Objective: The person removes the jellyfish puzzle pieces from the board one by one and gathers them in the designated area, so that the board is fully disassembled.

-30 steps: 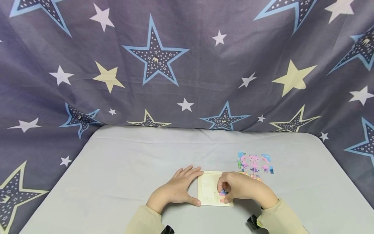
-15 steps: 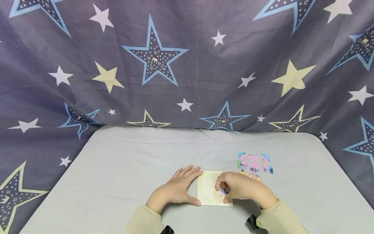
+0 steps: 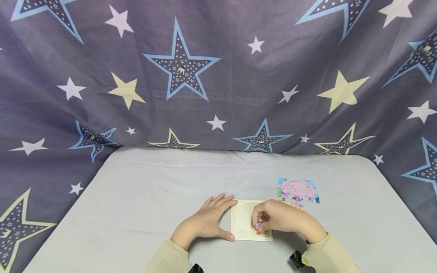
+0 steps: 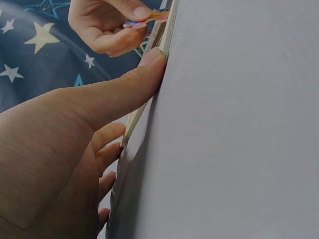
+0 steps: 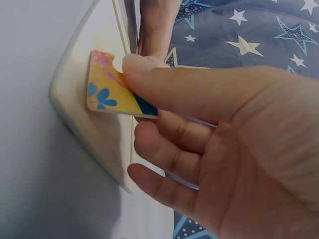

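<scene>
My right hand [image 3: 281, 215] pinches a jigsaw puzzle piece [image 5: 112, 88] between thumb and fingers, over the lower right part of a pale wooden puzzle tray [image 3: 242, 218]. In the right wrist view the piece is mostly yellow, with a blue flower, a pink patch and a dark blue corner. It stands tilted, its upper right partly hidden by the thumb. At the tray's left side lies my left hand [image 3: 209, 220], fingers spread. Its thumb [image 4: 144, 64] touches the near left corner and its index finger reaches the far left corner.
Several pink and blue puzzle pieces [image 3: 297, 185] lie beyond the tray to the right, some partly behind my right hand. A grey cloth covers the table [image 3: 153, 189]. A dark curtain [image 3: 218, 94] with stars hangs behind it.
The puzzle piece has gone from lying fairly flat over the tray's lower right to a steeper tilt, as my right hand's fingers turned it. My left hand keeps its place.
</scene>
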{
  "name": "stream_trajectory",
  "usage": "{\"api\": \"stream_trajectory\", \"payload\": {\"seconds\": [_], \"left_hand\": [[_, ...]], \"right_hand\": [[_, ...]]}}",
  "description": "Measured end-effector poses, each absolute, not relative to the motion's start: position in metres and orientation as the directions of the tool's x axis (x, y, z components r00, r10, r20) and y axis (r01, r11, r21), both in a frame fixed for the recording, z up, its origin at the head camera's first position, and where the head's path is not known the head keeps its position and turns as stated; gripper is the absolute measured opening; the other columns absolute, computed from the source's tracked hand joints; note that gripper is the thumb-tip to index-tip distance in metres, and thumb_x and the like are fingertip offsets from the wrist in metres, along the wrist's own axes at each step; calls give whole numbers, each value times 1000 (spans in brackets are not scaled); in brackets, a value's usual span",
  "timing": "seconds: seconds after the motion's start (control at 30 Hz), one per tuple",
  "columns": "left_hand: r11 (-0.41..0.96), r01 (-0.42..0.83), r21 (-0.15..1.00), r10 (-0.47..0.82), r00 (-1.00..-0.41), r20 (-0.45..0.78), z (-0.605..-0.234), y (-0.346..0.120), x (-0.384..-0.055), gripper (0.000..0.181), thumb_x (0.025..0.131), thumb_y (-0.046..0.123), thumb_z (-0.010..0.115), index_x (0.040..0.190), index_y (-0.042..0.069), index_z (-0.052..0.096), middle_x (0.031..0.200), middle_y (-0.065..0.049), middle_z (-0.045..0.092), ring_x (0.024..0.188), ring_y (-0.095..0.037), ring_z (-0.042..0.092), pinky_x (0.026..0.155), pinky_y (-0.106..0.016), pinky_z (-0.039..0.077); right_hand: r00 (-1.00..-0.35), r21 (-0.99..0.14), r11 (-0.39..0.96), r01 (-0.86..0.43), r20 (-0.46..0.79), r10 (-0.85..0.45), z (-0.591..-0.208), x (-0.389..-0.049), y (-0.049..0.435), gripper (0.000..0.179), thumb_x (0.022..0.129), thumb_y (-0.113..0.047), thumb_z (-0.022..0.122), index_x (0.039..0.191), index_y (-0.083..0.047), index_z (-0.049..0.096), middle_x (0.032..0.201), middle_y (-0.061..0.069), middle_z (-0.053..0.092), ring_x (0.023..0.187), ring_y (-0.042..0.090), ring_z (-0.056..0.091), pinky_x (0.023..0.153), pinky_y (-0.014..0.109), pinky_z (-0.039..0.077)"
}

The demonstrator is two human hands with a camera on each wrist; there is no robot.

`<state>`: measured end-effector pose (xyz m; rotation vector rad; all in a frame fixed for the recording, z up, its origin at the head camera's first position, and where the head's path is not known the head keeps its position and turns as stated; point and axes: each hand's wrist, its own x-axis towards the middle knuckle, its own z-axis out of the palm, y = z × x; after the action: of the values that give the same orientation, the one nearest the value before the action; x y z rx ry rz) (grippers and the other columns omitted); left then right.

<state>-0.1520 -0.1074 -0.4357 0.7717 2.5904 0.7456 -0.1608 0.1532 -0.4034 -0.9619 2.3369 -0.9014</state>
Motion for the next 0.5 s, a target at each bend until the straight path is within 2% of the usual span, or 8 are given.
{"api": "stream_trajectory", "payload": {"seconds": [0.3, 0.5], "left_hand": [[716, 409, 566, 582, -798, -159, -436, -107, -152, 106, 66, 55, 84, 153, 17, 37, 162, -3, 26, 150, -29, 13, 121, -54, 5], [716, 412, 564, 583, -797, -158, -437, -107, -153, 107, 66, 55, 84, 153, 17, 36, 162, -2, 26, 150, -29, 13, 121, -53, 5]], "right_hand": [[-705, -739, 567, -364, -179, -687, -393, -164, 167, 9, 82, -10, 78, 86, -14, 71, 73, -7, 65, 64, 6, 53, 59, 22, 48], [-762, -702, 618, -353, -167, -626, -387, -171, 188, 15, 80, -14, 80, 89, -12, 68, 69, -7, 61, 63, 8, 53, 58, 23, 47]]}}
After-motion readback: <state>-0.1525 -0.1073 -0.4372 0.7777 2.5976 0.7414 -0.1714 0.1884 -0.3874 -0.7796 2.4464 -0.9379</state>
